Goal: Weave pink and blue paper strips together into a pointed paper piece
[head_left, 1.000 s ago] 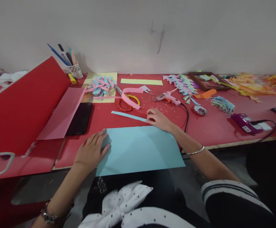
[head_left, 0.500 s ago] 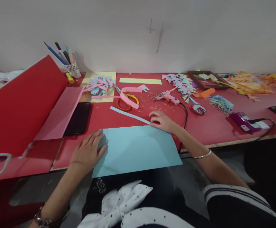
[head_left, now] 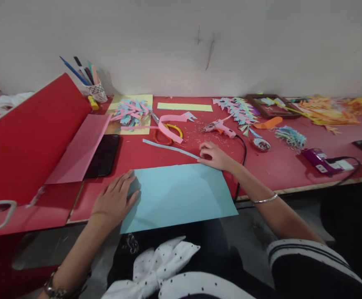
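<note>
A light blue paper sheet (head_left: 181, 197) lies at the table's front edge and overhangs it above my lap. My left hand (head_left: 115, 195) rests on the sheet's left edge, fingers stretched out and thumb apart. Just beyond the sheet's far right corner, my right hand (head_left: 212, 156) is closed in a pinch on one end of a narrow light blue paper strip (head_left: 171, 148). The strip runs leftward from the fingers, apart from the sheet along most of its length. Behind it are scissors (head_left: 177, 132) with red and yellow handles, partly covered by a curled pink paper strip (head_left: 168, 129).
A pink glue gun (head_left: 221, 127) lies behind my right hand, its cord trailing to the front edge. To the left are a black phone (head_left: 103, 155), a pink sheet (head_left: 81, 153) and a raised red board (head_left: 28, 141). Cut paper pieces (head_left: 133, 111) are heaped at the back.
My right hand has moved slightly away from me and to the right, drawing the blue strip's held end off the sheet's far edge. My left hand has stayed in place.
</note>
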`<state>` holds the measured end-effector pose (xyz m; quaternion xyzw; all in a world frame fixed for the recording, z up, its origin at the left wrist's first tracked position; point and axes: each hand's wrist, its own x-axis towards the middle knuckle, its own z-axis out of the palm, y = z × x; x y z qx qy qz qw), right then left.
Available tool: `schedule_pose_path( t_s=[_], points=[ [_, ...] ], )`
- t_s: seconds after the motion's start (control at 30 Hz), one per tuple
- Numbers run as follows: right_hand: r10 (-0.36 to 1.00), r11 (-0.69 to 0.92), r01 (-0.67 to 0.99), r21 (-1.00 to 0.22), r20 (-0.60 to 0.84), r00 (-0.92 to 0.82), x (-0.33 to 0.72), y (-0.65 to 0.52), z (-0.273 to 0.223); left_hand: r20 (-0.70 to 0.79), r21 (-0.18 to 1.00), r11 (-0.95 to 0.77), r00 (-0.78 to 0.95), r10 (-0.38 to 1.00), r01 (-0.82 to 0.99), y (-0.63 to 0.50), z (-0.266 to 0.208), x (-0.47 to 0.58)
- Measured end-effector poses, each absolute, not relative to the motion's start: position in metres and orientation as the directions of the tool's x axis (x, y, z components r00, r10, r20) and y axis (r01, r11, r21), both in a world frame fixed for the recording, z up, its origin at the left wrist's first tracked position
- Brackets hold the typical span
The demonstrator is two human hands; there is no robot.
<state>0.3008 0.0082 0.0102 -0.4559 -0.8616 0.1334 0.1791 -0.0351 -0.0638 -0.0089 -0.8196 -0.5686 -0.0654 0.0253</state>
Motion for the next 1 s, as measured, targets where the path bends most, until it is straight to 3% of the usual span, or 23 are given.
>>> schedule_pose_path(
  t_s=[0.37,0.6,0.8,1.0],
  points=[
    [0.813,0.576,0.708,-0.409,0.192,-0.55,0.309,0.004,0.004,0.144,0.048,-0.351,0.341,0.929,0.935,-0.068,-0.01,-0.045],
    [0.848,0.53,0.747,-0.402,0.254,-0.465,0.312,0.008,0.003,0.157,0.05,-0.356,0.345,0.925,0.933,-0.068,-0.012,-0.046],
    [0.85,0.524,0.723,-0.45,0.213,-0.482,0.319,-0.001,0.007,0.159,0.059,-0.357,0.344,0.925,0.932,-0.068,-0.013,-0.047],
    [0.865,0.501,0.768,-0.399,0.231,-0.445,0.328,-0.002,0.007,0.168,0.079,-0.357,0.341,0.925,0.931,-0.068,-0.013,-0.048]
  ],
)
